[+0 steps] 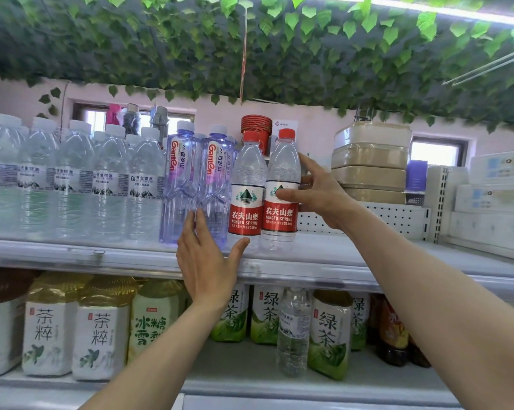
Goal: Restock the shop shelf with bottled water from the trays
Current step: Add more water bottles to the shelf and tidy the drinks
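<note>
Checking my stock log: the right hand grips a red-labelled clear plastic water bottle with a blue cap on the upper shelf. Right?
No: the cap is red, not blue. The head view shows the right hand gripping the red-labelled clear plastic water bottle on the upper shelf.

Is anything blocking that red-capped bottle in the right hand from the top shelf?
Nothing visible. The right hand grips the red-capped bottle at the shelf, beside the other red-capped bottle; bare shelf lies to its right.
</note>
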